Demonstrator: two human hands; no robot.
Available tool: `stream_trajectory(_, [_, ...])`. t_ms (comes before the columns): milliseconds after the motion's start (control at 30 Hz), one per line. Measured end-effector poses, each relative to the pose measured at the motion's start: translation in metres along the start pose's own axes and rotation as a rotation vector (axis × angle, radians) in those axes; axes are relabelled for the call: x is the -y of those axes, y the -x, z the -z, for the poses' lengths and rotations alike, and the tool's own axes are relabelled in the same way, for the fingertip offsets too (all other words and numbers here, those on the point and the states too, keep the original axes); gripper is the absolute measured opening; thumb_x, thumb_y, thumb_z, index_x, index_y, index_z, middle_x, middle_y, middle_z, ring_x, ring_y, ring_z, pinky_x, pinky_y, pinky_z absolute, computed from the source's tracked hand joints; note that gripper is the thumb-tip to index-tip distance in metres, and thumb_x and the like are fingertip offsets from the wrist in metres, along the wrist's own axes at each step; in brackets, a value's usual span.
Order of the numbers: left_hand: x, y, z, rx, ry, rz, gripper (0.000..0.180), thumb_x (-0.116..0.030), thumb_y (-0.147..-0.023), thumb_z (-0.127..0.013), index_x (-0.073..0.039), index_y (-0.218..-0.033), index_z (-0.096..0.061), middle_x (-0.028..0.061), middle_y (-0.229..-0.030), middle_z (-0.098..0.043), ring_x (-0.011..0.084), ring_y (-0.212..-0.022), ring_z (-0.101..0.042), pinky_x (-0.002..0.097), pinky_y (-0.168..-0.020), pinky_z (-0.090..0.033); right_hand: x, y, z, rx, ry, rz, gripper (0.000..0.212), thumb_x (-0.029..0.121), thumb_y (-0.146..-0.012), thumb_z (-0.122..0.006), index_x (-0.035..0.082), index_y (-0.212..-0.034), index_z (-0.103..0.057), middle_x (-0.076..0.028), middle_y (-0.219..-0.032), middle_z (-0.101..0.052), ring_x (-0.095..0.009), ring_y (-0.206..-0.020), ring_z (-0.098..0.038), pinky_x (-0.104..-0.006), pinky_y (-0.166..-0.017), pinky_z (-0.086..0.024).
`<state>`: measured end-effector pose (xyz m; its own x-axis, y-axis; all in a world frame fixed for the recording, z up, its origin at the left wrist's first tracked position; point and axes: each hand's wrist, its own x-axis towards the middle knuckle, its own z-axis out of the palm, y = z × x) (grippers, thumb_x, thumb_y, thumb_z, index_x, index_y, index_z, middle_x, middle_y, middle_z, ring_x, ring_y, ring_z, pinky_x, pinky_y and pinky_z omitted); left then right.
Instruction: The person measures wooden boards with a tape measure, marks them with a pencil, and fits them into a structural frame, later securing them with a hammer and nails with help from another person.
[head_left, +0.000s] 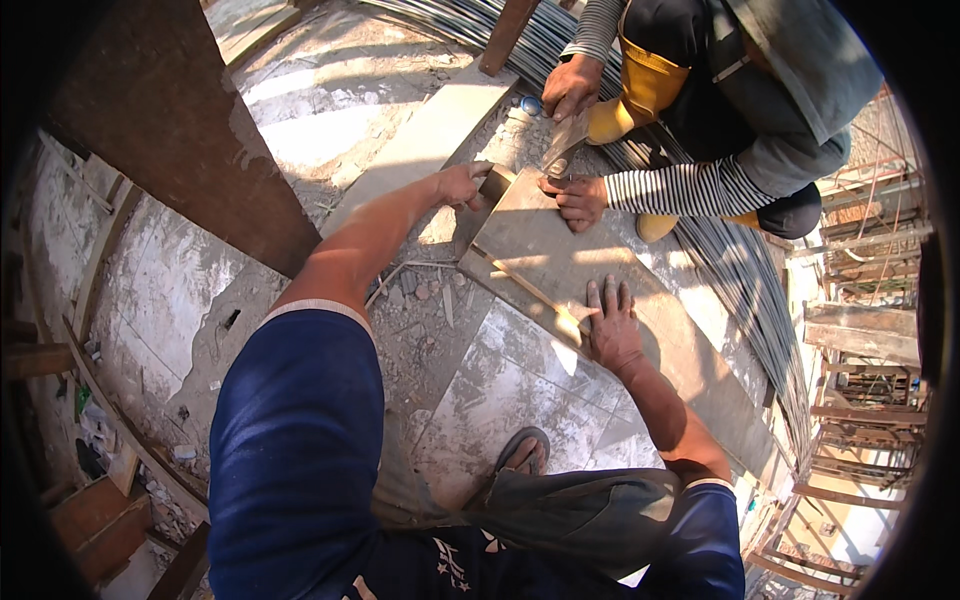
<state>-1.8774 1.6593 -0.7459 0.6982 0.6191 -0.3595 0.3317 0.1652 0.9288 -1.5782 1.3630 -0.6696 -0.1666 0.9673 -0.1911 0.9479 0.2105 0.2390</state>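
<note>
A long wooden board [560, 240] lies slantwise in front of me. My left hand [463, 186] is closed on a short wooden piece [498, 184] at the board's far end. My right hand [613, 328] lies flat on the board near its close edge, fingers stretched out. Beside that hand a thin pale stick [528, 284] runs along the edge. Across from me, a co-worker's hand [580, 203] rests at the board's end, and their other hand [573, 87] holds a small flat piece of wood [566, 138].
The crouching co-worker wears yellow boots [650, 75]. Bundled steel rods [745, 290] run behind the board. A wide brown plank [170, 130] rises at left. Broken rubble [420, 320] covers floor between me and the board. Wooden framing [865, 400] stands at right.
</note>
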Motion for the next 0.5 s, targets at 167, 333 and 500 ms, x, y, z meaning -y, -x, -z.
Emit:
stream_trajectory(167, [-0.0046,0.004,-0.0048,-0.022,-0.034,-0.001,0.098,0.014,-0.073,-0.058,-0.018,-0.159,-0.023,0.0028,-0.163,-0.028,0.023,-0.103,-0.065,0.0335,-0.067,-0.057,-0.0002,0.0014,0.001,0.003,-0.018,-0.004,0.085,0.032,-0.084,-0.067,0.008,-0.154,-0.026,-0.029,-0.155,-0.024,-0.056,-0.139,-0.027,-0.064,-0.112,-0.03])
stream_trajectory(333, [-0.0003,0.0046,-0.0095,-0.094,0.021,-0.039,0.082,0.012,-0.077,-0.052,-0.021,-0.151,-0.04,0.0021,-0.155,-0.042,0.0201,-0.081,-0.067,0.0308,-0.053,-0.046,-0.0002,0.0011,0.0006,-0.015,-0.032,-0.002,0.085,0.031,-0.083,-0.067,0.008,-0.154,-0.026,-0.029,-0.154,-0.025,-0.056,-0.139,-0.027,-0.0643,-0.112,-0.029])
stream_trajectory(500, [0.002,0.0023,-0.0087,-0.076,0.024,-0.041,0.083,0.012,-0.077,-0.049,-0.022,-0.152,-0.038,0.0017,-0.156,-0.04,0.0208,-0.081,-0.067,0.0311,-0.053,-0.047,0.0012,0.0007,0.0033,0.009,-0.013,-0.007,0.083,0.031,-0.084,-0.066,0.008,-0.154,-0.027,-0.029,-0.154,-0.025,-0.057,-0.139,-0.027,-0.0645,-0.112,-0.029])
